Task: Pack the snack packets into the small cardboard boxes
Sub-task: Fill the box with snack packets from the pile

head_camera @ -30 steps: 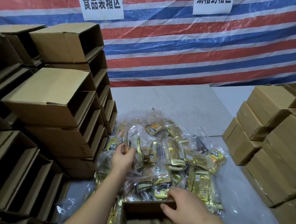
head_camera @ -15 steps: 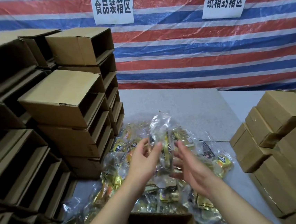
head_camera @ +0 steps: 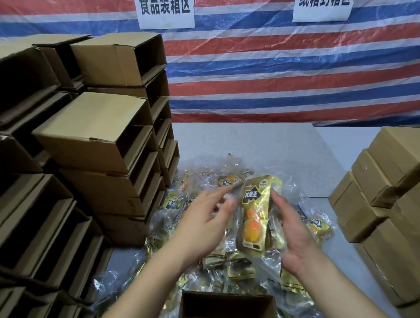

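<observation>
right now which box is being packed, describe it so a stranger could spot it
Start at the heap of gold snack packets mid-table. Just nearer the camera stands one open box. Unlike the stacked boxes left and right, it sits alone, mouth upward.

Stacked empty boxes (head_camera: 93,134) wall off the left; closed boxes (head_camera: 396,192) block the right. The packet heap (head_camera: 213,261) fills the middle. Bare table (head_camera: 253,144) lies free beyond, up to the striped tarp (head_camera: 298,73).
</observation>
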Demonstrator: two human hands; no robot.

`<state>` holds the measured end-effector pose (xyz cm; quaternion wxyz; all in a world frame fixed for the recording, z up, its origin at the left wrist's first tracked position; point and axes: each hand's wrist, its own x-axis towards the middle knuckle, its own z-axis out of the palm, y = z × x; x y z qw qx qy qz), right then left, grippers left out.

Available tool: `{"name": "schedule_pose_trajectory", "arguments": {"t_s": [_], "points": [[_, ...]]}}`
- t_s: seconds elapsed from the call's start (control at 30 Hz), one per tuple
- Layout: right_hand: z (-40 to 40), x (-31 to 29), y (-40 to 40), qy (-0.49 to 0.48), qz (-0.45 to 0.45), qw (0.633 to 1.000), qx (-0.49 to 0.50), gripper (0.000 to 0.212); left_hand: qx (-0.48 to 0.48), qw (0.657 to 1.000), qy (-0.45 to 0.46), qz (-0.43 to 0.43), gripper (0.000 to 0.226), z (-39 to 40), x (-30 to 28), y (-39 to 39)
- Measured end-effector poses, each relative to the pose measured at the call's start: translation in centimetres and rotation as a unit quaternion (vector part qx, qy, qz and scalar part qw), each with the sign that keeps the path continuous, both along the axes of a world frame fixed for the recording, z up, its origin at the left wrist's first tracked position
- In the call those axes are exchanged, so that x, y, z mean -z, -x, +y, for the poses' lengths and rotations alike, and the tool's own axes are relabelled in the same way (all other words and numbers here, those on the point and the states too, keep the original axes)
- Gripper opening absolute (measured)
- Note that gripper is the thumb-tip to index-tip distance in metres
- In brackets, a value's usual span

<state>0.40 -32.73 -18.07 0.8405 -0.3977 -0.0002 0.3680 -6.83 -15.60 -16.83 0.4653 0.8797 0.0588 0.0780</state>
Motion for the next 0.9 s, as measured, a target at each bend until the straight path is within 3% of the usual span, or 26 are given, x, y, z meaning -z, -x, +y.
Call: {"name": "schedule_pose_trajectory", "arguments": {"t_s": [0.13,0.23,0.3,0.37,0.47,0.57,0.7,0.83,0.9], "points": [[-1.1,0.8,-0.4,0.039,-0.001,0.999,0.000,0.035,0.080,0.985,-0.028,0.152,0.044,3.3,3.6,3.3],[-1.6,1.7,-0.5,0.054,0.050,0.997,0.013,0.057,0.121,0.962,-0.061,0.238,0.053,4.7,7.4,6.4],[-1.9,2.4,-0.3,0.048,0.049,0.998,0.003,0.066,0.110,0.958,-0.065,0.256,0.049,4.7,9.5,7.7],[-2.0,2.7,0.0,0.044,0.013,0.998,-0.038,0.062,0.079,0.959,-0.022,0.271,0.036,4.4,11.1,8.3],[-1.9,2.5,0.7,0.129,-0.094,0.977,-0.143,0.056,0.027,0.964,0.042,0.262,0.029,4.0,12.3,8.3],[-1.2,2.0,1.7,0.237,-0.270,0.902,-0.241,0.057,0.018,0.970,0.069,0.233,0.032,4.0,12.7,7.8],[0.9,2.0,3.7,0.286,-0.474,0.742,-0.379,0.056,0.024,0.975,0.091,0.201,0.026,4.2,13.3,7.3],[1.8,3.8,4.6,0.354,-0.572,0.582,-0.457,0.056,0.008,0.970,0.137,0.201,0.035,4.1,13.3,7.3],[2.0,4.5,4.8,0.376,-0.580,0.535,-0.486,0.055,0.005,0.971,0.132,0.201,0.036,4.0,13.4,7.3]]}}
